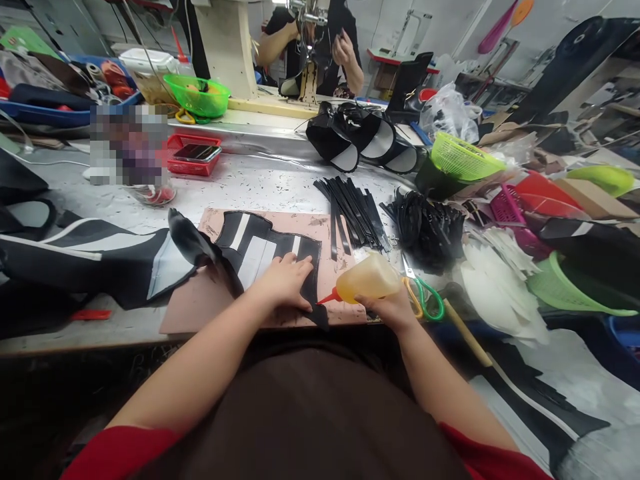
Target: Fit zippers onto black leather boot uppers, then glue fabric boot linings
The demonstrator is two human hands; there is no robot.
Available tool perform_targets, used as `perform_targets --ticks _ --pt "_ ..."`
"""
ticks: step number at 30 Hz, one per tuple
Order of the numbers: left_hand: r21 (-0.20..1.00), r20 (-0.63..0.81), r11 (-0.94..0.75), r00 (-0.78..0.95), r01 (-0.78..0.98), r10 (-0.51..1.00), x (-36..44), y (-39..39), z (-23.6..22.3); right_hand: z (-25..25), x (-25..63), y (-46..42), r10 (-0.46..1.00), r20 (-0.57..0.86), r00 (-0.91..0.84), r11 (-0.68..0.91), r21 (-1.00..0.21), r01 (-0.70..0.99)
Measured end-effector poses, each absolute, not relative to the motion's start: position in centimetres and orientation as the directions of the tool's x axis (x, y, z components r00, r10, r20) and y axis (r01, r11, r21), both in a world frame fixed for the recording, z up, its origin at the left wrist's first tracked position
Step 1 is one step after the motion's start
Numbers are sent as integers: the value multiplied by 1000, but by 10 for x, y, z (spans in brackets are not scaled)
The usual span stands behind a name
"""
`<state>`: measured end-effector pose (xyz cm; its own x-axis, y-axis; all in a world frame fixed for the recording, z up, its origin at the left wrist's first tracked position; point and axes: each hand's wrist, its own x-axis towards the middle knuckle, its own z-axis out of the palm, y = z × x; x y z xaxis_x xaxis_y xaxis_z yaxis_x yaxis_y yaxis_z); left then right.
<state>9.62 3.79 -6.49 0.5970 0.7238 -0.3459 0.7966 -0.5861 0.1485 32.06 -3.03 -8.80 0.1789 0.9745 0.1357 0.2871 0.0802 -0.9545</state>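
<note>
My left hand lies flat, fingers spread, pressing a black cut piece with white panels onto a pinkish board. My right hand grips a yellow squeeze bottle laid sideways; its red nozzle touches the piece's edge just right of my left fingers. A bundle of black strips lies beyond the bottle.
Scissors with green and yellow handles sit right of the bottle. A heap of black loops, white cut pieces, green baskets and black boot uppers surround the board. Another person sews at a machine opposite.
</note>
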Motion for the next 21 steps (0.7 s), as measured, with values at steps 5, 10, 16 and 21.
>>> perform_targets --ticks 5,10,16,21 --pt "156 -360 -576 589 803 724 97 39 -65 -81 328 -33 972 199 122 146 -926 348" --pt "159 -351 -581 595 799 723 97 39 -66 -77 329 -34 977 163 139 118 -952 283" --pt "149 -347 -584 595 798 725 97 39 -67 -78 325 -33 972 214 94 174 -931 321" --pt "131 -342 -591 596 796 726 95 39 -66 -76 328 -34 981 177 82 145 -943 300"
